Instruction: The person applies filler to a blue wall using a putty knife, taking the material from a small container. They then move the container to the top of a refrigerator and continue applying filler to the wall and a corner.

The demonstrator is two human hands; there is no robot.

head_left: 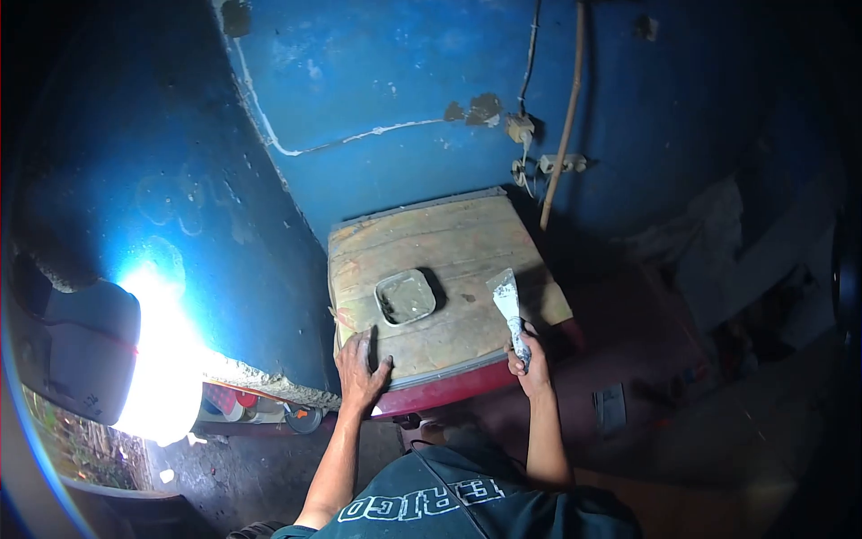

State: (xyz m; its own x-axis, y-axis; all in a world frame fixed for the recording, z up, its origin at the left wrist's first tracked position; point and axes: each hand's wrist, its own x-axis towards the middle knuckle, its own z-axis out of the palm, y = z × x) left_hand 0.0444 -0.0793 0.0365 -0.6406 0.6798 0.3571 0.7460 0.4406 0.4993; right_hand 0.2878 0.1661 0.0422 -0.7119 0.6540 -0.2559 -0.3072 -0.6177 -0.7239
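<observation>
My right hand (pixel 532 361) is closed around the handle of a putty knife (pixel 507 301), its wide blade pointing up and smeared with pale filler. Resting on the near left part of a worn, tan-topped table (pixel 458 238), my left hand (pixel 362 370) has its fingers apart and holds nothing. Just beyond it sits a small square plastic tub (pixel 405 297) with greyish paste inside.
Blue walls (pixel 377 54) meet in a corner behind the table. A wooden pole (pixel 563 117) leans there beside a power strip (pixel 563 163) and a plug with cables. Bright light glares at the left, near a large grey container (pixel 85 346).
</observation>
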